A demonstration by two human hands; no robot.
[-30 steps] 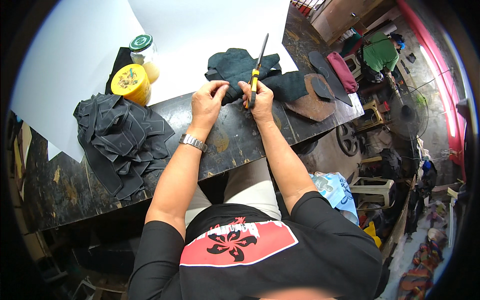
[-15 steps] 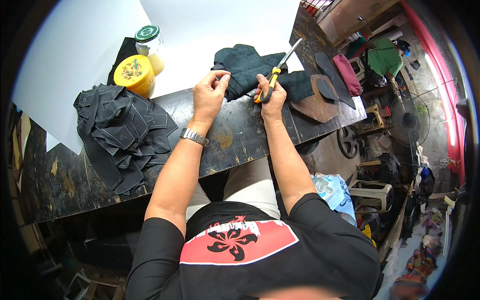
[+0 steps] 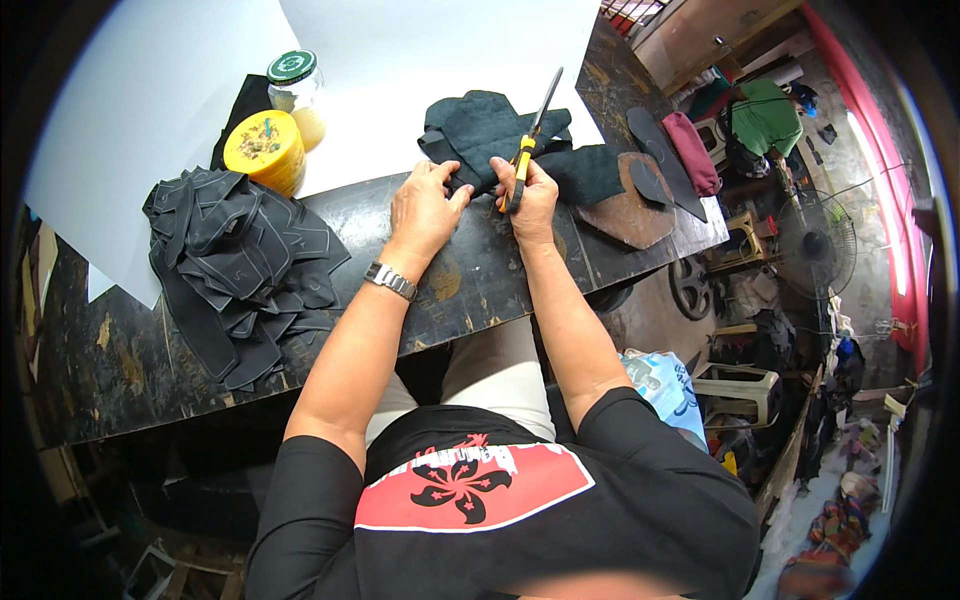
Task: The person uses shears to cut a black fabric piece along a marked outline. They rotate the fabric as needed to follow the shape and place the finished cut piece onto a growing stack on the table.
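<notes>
Dark green-black, suede-like pieces [image 3: 490,125] lie in a loose heap at the middle of the table. At their near left edge is my left hand [image 3: 425,210], fingers bent and closed, with a dark edge between thumb and forefinger. My right hand [image 3: 535,205] is wrapped round the yellow-and-black handles of a pair of scissors [image 3: 527,150]. The blades point up and away over the heap and look closed together. To the left, a big pile of black cut pieces [image 3: 245,240] with pale outlines sits on the table.
A yellow tub [image 3: 262,150] and a glass jar with a green lid [image 3: 297,85] stand behind the pile, by white boards [image 3: 430,50]. Right of the heap lie a brown board [image 3: 630,215], dark flat shapes and a maroon roll [image 3: 690,150]. A fan [image 3: 815,240] stands beyond the table.
My left hand has moved down and its fingertips now meet the near edge of the dark pieces. The scissors have turned more upright in my right hand, which has shifted slightly left.
</notes>
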